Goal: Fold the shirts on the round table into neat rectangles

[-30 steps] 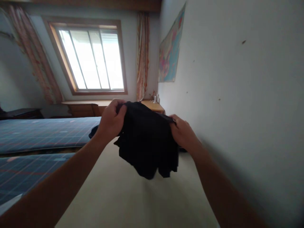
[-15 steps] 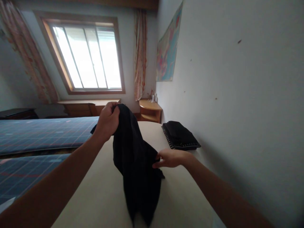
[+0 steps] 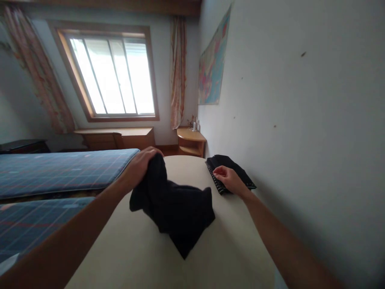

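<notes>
A black garment (image 3: pixel 177 204), limp and partly bunched, hangs from my left hand (image 3: pixel 142 164) over a cream-coloured table. My left fingers are closed on its upper end, and its lower corner points down toward me. The garment's exact kind cannot be made out. Off to the right, my right hand (image 3: pixel 228 180) has its fingers curled together, with nothing visible in them. It is apart from the garment and appears in front of a folded black cloth stack (image 3: pixel 233 162) with a white-stitched edge. I cannot tell whether it touches that stack.
The rounded cream table (image 3: pixel 126 249) lies below my hands. At the left are blue plaid mattresses (image 3: pixel 60 170). A white wall (image 3: pixel 300 152) runs along the right side. Toward the back stand a wooden corner shelf (image 3: pixel 191 134) and a desk (image 3: pixel 135 136) under a window.
My right hand has let go of the garment and moved up and right to the folded stack. My left hand has lowered slightly, and the garment has swung and bunched up.
</notes>
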The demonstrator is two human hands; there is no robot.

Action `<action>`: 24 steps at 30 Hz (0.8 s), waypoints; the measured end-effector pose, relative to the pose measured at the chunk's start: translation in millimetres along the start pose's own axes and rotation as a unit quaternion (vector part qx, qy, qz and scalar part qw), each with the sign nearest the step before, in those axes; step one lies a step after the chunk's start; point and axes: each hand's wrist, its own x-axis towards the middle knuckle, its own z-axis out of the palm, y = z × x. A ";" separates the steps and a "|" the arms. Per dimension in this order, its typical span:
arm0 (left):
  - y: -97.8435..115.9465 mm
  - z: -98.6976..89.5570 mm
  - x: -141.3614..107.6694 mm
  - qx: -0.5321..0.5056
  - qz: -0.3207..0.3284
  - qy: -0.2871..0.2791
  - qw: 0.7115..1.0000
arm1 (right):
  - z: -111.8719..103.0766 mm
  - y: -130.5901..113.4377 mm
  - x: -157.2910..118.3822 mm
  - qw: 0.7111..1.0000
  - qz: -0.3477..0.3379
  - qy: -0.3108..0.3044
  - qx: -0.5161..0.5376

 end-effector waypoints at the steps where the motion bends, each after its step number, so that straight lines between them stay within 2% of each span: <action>1: -5.1 10.7 -10.1 0.038 0.009 -0.099 0.994 | 0.3 8.2 2.3 0.998 0.007 0.036 -0.058; 2: -11.2 22.7 -21.1 0.068 0.004 -0.163 0.984 | 0.3 16.7 3.9 0.991 0.014 0.068 -0.115; 5: -33.1 61.3 -54.9 0.139 0.001 -0.284 0.949 | -1.3 40.6 4.8 0.956 0.054 0.132 -0.258; 8: -54.4 96.8 -79.6 0.201 -0.004 -0.393 0.897 | -3.3 56.5 3.9 0.924 0.114 0.126 -0.344; 9: -60.4 106.9 -84.1 0.218 -0.002 -0.412 0.885 | -3.7 59.6 4.2 0.916 0.123 0.117 -0.364; 11: -70.3 123.4 -88.1 0.230 -0.003 -0.409 0.883 | -4.1 63.6 6.6 0.903 0.128 0.102 -0.398; 15: -86.6 140.1 -90.8 0.211 -0.018 -0.331 0.920 | -4.4 70.5 17.8 0.891 0.117 0.093 -0.428; 20: -110.0 138.7 -108.5 0.192 -0.007 -0.255 0.947 | -5.3 78.0 31.9 0.908 0.045 0.089 -0.406; 24: -126.7 135.7 -118.6 0.214 0.048 -0.214 0.952 | -11.2 76.4 41.7 0.902 0.043 0.102 -0.417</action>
